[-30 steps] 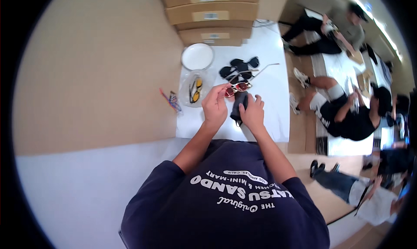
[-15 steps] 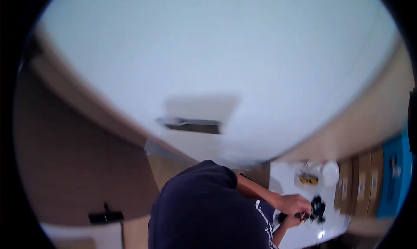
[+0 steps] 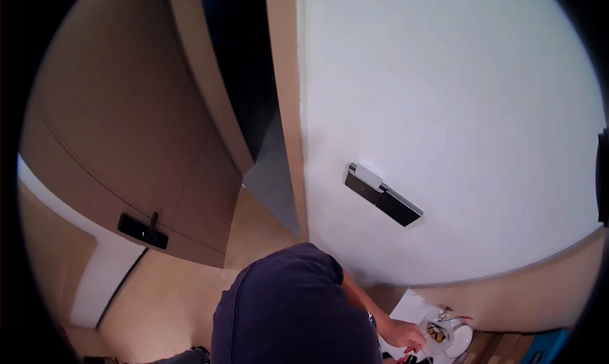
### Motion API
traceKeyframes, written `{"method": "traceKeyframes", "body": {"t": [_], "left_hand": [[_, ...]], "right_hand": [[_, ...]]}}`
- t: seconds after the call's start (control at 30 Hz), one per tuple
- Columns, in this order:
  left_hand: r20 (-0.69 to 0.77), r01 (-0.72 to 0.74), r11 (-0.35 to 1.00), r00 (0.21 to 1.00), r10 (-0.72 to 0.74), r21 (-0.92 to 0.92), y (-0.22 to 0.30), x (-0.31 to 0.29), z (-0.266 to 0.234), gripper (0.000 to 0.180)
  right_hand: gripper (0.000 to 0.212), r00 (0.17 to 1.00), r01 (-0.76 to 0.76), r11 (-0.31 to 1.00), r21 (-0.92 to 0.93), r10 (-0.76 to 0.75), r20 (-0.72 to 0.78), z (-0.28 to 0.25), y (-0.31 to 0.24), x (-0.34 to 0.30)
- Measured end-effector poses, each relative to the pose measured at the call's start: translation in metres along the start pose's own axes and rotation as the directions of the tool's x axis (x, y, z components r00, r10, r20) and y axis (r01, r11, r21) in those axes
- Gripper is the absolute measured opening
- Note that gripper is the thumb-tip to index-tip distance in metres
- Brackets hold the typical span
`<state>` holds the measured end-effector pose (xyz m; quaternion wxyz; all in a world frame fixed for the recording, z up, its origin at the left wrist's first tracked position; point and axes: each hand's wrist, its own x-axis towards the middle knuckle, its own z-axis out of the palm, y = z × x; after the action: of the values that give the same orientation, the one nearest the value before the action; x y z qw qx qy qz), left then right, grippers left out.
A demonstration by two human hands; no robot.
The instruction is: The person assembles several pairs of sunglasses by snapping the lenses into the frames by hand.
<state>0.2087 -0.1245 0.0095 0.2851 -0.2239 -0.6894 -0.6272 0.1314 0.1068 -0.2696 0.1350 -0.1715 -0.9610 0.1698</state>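
My left hand (image 3: 405, 334) reaches over a white tabletop (image 3: 411, 305) at the lower right, on the end of my bent arm in a dark blue sleeve (image 3: 285, 307). Its fingers curl down in a closed grip near a small red and black thing (image 3: 409, 354), cut off by the lower edge; what exactly they hold I cannot make out. Beside the hand stands a clear round container (image 3: 446, 323) with yellow and dark pieces (image 3: 435, 331) inside. A white round dish (image 3: 462, 340) sits just right of it. My right hand is out of the picture.
A brown door (image 3: 139, 129) with a black handle (image 3: 144, 231) stands open at the left, beside a dark doorway (image 3: 238, 66). The white wall (image 3: 457, 85) ahead carries a black and white panel (image 3: 384, 196). Cardboard boxes (image 3: 501, 348) and a blue box (image 3: 547, 348) line the lower right.
The view has swung left and the table has slid down in it. My right hand and most of the black objects have dropped out of sight; the doorway has come into view.
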Motion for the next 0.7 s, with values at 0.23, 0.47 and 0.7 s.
{"method": "traceKeyframes", "body": {"t": [0.23,0.47,0.7], "left_hand": [[0.077,0.170,0.985,0.983,-0.167,-0.035,0.020,-0.019,-0.013,0.009],[0.059,0.448,0.891,0.894,-0.444,-0.073,0.033,-0.062,-0.035,0.010],[-0.019,0.435,0.892,0.898,-0.441,-0.124,0.033,-0.068,-0.057,0.012]], "right_hand": [[0.049,1.000,-0.017,0.998,0.064,0.018,-0.009,-0.011,0.008,-0.035],[0.044,0.982,0.029,0.999,0.018,-0.032,0.185,-0.031,0.035,-0.041],[0.040,0.939,0.213,0.976,0.044,-0.217,0.267,-0.039,0.034,-0.043]]}}
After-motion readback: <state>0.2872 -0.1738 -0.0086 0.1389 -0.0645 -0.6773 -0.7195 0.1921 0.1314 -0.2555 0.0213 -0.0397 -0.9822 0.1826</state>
